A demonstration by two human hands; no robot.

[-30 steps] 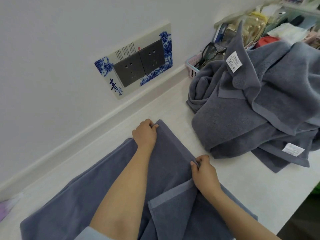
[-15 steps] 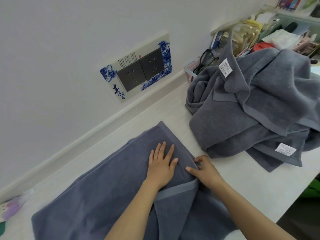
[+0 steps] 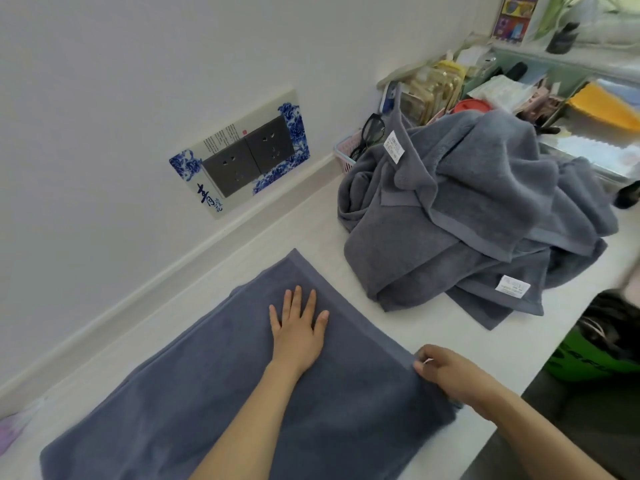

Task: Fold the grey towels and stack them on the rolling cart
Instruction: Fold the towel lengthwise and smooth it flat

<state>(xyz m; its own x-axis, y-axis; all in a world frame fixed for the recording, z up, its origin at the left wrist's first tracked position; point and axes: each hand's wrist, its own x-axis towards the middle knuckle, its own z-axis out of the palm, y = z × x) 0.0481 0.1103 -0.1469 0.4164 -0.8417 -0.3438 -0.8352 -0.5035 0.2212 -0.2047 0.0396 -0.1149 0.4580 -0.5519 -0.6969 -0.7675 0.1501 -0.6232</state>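
White counter — left hand flat on plush grey towel, right hand pinching its hemmed corner.

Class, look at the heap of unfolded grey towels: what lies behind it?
Behind the heap of grey towels: black glasses in a pink basket, a red lid, clutter. The heap covers their lower parts.
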